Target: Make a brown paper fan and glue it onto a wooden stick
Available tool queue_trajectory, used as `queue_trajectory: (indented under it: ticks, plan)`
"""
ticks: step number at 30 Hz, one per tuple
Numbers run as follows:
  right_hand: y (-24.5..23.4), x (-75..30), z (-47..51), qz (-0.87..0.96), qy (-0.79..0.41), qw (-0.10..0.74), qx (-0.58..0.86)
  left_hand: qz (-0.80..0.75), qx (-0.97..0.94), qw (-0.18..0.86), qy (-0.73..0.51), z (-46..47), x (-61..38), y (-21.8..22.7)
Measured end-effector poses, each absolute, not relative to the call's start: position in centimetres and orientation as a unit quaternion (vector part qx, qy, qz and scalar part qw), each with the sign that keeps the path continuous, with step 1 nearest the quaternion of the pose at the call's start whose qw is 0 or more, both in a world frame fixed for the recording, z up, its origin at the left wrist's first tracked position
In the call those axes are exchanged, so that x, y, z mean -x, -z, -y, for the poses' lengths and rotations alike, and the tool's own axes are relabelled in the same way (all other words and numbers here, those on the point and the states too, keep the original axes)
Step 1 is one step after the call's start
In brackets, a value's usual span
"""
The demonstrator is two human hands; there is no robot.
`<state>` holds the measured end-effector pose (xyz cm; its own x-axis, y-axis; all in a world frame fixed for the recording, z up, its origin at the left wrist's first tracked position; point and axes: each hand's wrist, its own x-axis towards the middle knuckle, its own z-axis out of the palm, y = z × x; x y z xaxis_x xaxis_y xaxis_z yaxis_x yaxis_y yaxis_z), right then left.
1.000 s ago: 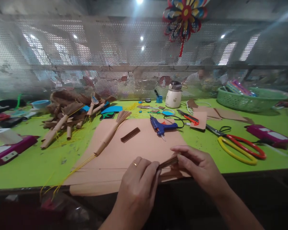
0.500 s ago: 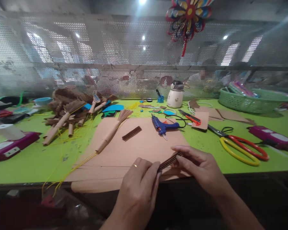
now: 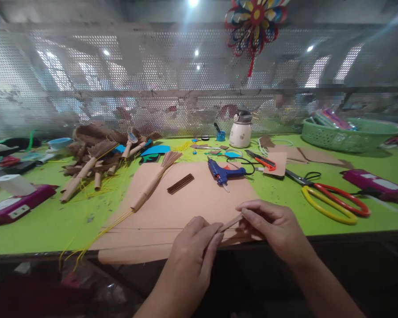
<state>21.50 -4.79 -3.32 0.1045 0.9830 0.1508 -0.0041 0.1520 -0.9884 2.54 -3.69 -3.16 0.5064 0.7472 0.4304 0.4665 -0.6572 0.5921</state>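
A narrow folded strip of brown paper (image 3: 231, 222) spans the gap between my two hands near the table's front edge. My left hand (image 3: 195, 247) pinches its left end, and my right hand (image 3: 273, 227) grips the other end between thumb and fingers. Beneath them lie large sheets of tan paper (image 3: 199, 207). On these sheets rests a dark brown pleated paper piece (image 3: 181, 183). Left of it is a rolled paper stem with a fanned top (image 3: 154, 183), yellow strands trailing from its lower end. Beyond my right hand sits a blue glue gun (image 3: 223, 172).
Large scissors (image 3: 334, 201) with red and yellow handles and an orange cutter (image 3: 265, 162) lie right. Purple power strips (image 3: 376, 184) flank the work area. Behind stand a white bottle (image 3: 240, 130), a green basket (image 3: 348, 137) and a pile of brown paper pieces (image 3: 93, 154).
The pleated strip between my hands has turned, now showing a lighter, thinner side instead of its dark folds. Both hands keep their hold in nearly the same place.
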Motion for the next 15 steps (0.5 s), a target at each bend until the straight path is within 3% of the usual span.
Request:
queue_trajectory:
  ticks: [15]
  plan:
    - [2.9, -21.4, 4.3, 0.585, -0.404, 0.531, 0.461, -0.364, -0.861, 0.196, -0.296, 4.0, -2.9, 2.0]
